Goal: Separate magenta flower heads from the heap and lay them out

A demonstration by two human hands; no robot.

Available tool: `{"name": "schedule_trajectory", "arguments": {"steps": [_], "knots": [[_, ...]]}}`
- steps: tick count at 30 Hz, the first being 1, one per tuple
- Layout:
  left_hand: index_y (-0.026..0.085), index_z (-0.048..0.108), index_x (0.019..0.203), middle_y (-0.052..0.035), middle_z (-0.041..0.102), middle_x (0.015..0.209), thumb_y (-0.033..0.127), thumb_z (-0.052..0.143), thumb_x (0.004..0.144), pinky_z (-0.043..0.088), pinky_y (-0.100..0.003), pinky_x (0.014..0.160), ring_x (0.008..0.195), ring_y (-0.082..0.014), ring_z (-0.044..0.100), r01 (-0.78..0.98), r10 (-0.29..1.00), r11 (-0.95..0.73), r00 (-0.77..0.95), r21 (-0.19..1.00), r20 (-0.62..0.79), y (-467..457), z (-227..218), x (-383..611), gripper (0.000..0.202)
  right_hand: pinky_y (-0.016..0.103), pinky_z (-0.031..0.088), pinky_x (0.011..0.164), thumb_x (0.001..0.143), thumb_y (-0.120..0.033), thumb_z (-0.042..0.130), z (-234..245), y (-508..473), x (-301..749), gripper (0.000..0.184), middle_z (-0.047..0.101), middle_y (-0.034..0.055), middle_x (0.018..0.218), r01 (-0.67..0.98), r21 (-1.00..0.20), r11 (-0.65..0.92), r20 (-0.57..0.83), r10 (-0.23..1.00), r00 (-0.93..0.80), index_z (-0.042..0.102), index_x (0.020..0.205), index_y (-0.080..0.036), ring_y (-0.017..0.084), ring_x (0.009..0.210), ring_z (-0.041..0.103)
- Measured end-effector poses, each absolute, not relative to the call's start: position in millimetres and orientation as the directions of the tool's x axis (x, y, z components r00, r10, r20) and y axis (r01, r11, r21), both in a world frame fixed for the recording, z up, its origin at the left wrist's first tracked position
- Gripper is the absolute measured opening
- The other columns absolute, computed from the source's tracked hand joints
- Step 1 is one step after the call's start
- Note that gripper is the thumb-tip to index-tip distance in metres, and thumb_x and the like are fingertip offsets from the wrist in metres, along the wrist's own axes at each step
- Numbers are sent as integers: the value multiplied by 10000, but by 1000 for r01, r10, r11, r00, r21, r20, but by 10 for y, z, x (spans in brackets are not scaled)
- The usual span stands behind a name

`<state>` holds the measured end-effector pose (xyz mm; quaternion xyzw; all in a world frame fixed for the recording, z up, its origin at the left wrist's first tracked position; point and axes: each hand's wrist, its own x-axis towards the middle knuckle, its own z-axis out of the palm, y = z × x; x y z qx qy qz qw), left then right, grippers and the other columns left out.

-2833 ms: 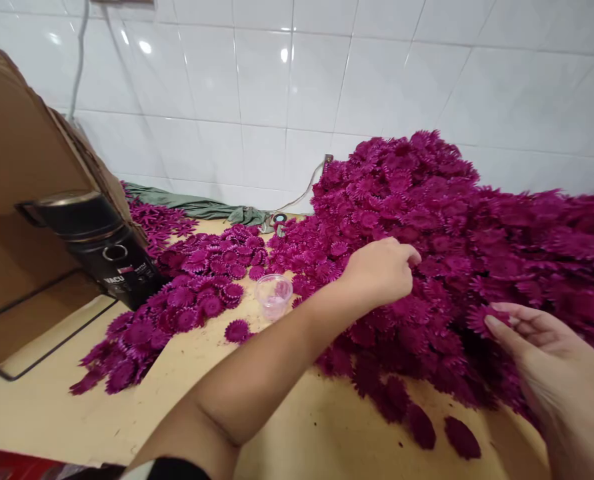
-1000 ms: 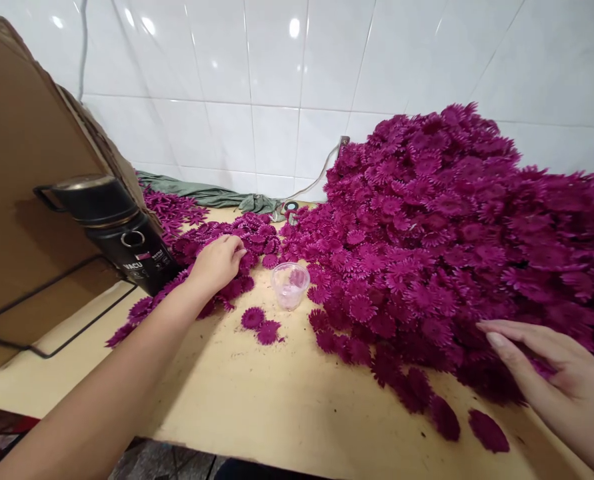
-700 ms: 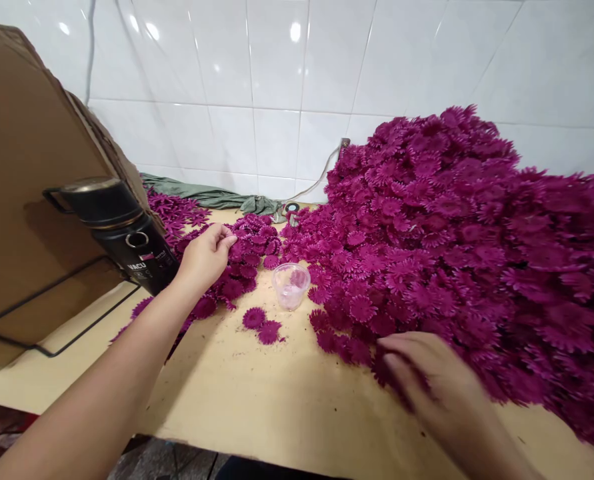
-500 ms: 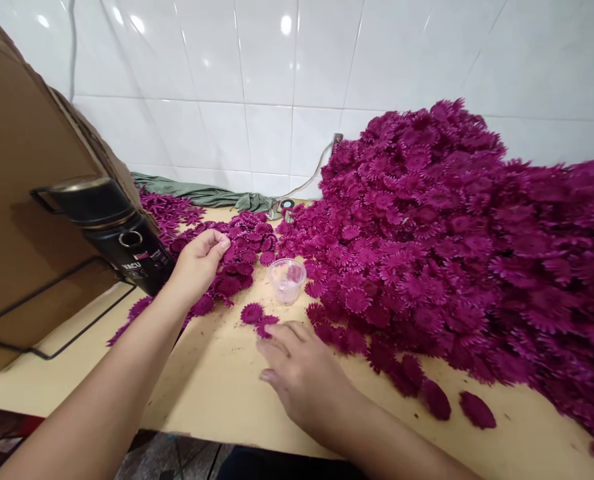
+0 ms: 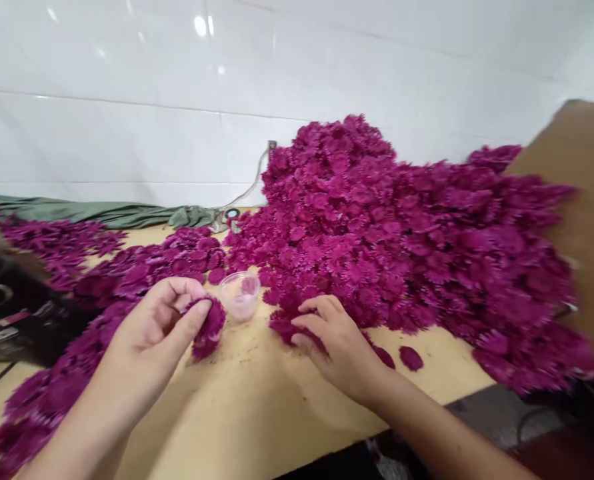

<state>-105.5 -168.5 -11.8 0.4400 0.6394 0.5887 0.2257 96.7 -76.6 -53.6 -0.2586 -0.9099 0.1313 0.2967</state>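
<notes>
My left hand (image 5: 159, 327) is closed in a pinch on a magenta fabric flower (image 5: 209, 328), held just above the tan tabletop (image 5: 257, 407). My right hand (image 5: 337, 340) lies on the table with its fingers curled over a few magenta flowers (image 5: 283, 325) at the foot of the big flower heap (image 5: 391, 227). A small clear plastic cup (image 5: 241, 297) with pale pink contents stands between the two hands, slightly behind them.
A flatter spread of magenta flowers (image 5: 127, 267) covers the left of the table. A black flask (image 5: 21, 313) lies at the far left. Green cloth (image 5: 101, 213) and a cable (image 5: 249, 187) run along the white tiled wall. Brown cardboard (image 5: 587, 200) stands at the right.
The view has swung right, so the flask slid to the left edge. My left hand came back from the left pile holding a flower. My right hand moved from the right towards the centre.
</notes>
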Motion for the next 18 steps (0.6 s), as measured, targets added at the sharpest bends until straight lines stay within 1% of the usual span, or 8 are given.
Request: {"name": "schedule_trajectory", "arguments": {"steps": [2,5,8,10,12,14,16,18], "knots": [[254,536,771,48,495,552,357,612,648,369,-222,433,484,-116,430,249,892,-79,-415,965,180,-1555,-64,-825,177,388,448,852,825,-213,476,-435,-723,1026,168,590,105,932,369,-529,764,545,640,-541,628,858,-151,204,925,515],[213,558,740,42,492,551,329,609,617,377,-219,463,503,-108,431,150,950,-96,-279,984,136,-1293,-26,-441,177,352,450,863,841,-248,441,-301,-676,1028,190,603,82,920,239,-727,644,551,755,-355,610,872,-167,173,916,550],[181,555,711,21,544,620,304,615,588,420,-232,572,602,-119,492,-2,977,-109,-185,994,106,-1031,-73,-71,184,329,446,880,843,-304,426,-194,-606,983,232,613,78,955,50,-868,494,473,853,-219,609,871,-164,160,936,565],[175,542,707,16,566,651,290,605,591,430,-247,619,644,-130,516,-131,985,-94,-155,987,73,-887,-138,147,174,324,442,884,843,-342,422,-133,-519,969,278,628,86,979,-82,-936,342,351,923,-158,616,876,-146,161,945,573],[175,531,679,25,559,645,258,574,592,427,-247,627,649,-129,519,-245,984,-85,-176,966,42,-771,-197,344,128,318,448,868,848,-379,414,-77,-403,987,335,642,101,994,-194,-965,174,203,969,-141,624,885,-121,165,929,589],[173,527,645,27,562,655,217,539,575,431,-249,659,685,-133,531,-335,974,-95,-225,937,18,-684,-223,524,84,321,444,869,846,-418,418,-30,-281,1032,386,649,117,1012,-251,-966,53,87,988,-128,633,888,-101,172,919,599],[174,547,668,19,590,721,191,518,563,439,-266,746,785,-149,554,-419,957,-126,-291,899,-1,-623,-207,679,110,318,412,915,824,-465,448,-7,-187,1083,436,641,134,1051,-276,-961,4,29,996,-87,644,899,-82,182,969,587],[182,565,757,5,614,817,222,511,613,427,-289,852,914,-166,557,-475,928,-204,-371,856,15,-575,-164,790,158,311,383,952,801,-528,447,-19,-156,1120,512,633,134,1079,-323,-946,-12,11,998,-68,647,939,-76,187,1023,565]]}}
